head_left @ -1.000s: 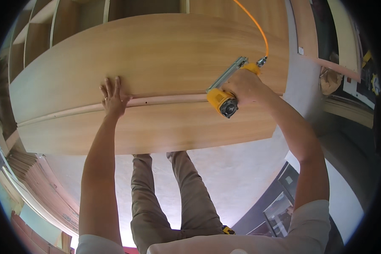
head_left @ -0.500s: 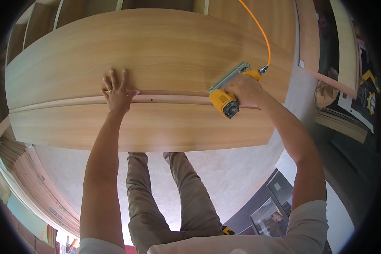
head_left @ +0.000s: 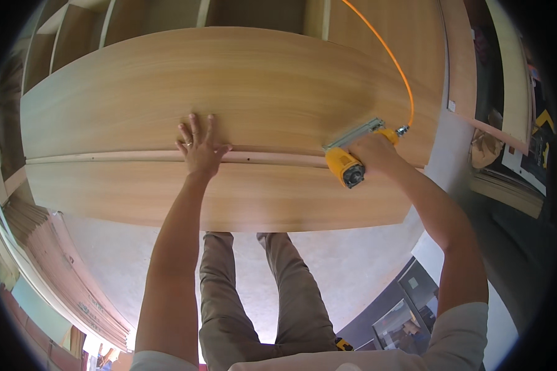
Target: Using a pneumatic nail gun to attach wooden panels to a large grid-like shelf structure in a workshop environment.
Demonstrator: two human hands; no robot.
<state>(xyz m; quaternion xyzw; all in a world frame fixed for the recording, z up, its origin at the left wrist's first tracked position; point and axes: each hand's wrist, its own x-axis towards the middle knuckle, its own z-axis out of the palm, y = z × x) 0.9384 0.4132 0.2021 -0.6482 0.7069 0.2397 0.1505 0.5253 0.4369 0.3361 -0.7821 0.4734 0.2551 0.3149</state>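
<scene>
nail gun (head_left: 346, 162) in right hand (head_left: 371, 153)

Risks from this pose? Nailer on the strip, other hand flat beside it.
1. The left hand presses the wood strip on the same line as the nailer; a deflected nail could travel toward the fingers.
2. The orange hose hangs over the panel and might tug the nailer off the strip.
3. The right hand holds the nailer tilted, so a nail may go in at an angle.

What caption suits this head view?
Left hand presses a wooden strip onto a panel while right hand holds a yellow nail gun.
</scene>
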